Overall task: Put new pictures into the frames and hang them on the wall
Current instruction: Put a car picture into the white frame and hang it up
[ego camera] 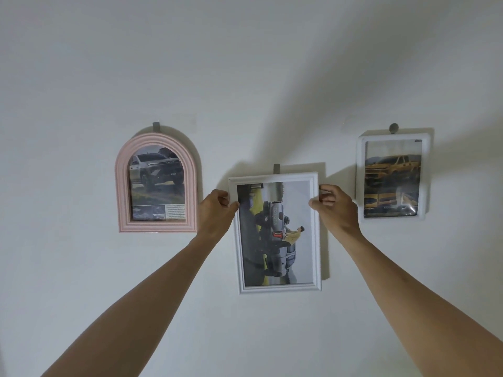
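Note:
A white rectangular frame (pixel 277 288) with a sideways picture of a grey pickup truck sits against the white wall, its top edge just under a grey hook (pixel 276 168). My left hand (pixel 216 212) pinches the frame's left edge near the top. Opposite it, my right hand (pixel 336 206) pinches the right edge at about the same height. A pink arched frame (pixel 123 186) with a truck picture hangs at the left from its own hook (pixel 155 126). At the right hangs a white rounded frame (pixel 360 175) with a yellow truck picture.
The right frame hangs from a round grey hook (pixel 393 128). Bare white wall (pixel 245 63) spreads above and below the three frames. Both my forearms reach up from the bottom corners of the view.

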Demonstrator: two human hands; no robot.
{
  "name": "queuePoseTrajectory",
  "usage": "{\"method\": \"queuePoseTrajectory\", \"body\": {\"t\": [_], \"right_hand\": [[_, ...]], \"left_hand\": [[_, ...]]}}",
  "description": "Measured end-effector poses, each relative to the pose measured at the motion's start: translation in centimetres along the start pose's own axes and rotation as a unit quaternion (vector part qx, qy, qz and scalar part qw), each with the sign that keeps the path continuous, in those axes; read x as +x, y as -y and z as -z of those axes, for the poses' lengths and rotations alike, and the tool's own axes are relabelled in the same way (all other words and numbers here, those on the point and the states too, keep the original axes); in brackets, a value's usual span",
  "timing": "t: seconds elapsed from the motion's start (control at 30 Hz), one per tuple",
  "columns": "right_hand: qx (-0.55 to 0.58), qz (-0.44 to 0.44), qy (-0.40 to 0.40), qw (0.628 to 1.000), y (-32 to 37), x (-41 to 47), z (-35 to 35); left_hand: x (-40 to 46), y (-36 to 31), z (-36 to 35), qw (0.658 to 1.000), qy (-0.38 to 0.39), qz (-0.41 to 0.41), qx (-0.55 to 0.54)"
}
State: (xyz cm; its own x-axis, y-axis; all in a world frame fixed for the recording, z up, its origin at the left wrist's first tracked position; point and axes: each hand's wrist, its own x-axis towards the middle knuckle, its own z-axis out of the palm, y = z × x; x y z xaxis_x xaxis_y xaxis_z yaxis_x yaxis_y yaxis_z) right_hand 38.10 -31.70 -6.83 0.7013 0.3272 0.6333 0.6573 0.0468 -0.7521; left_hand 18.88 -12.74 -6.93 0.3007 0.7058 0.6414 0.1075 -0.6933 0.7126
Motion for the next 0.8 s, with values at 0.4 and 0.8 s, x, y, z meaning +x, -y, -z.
{"method": "queuePoseTrajectory", "body": {"t": [0.4,0.8], "right_hand": [[0.023,0.030,-0.025,0.999,-0.8,0.4,5.4],[-0.099,0.056,-0.161,0.980,-4.0,7.1,19.7]], "left_hand": [[-2.2,-5.1,-4.0,0.968,-0.164,-0.189,0.005],[-5.7,-18.1,-16.9,0.981,0.024,-0.185,-0.052]]}}
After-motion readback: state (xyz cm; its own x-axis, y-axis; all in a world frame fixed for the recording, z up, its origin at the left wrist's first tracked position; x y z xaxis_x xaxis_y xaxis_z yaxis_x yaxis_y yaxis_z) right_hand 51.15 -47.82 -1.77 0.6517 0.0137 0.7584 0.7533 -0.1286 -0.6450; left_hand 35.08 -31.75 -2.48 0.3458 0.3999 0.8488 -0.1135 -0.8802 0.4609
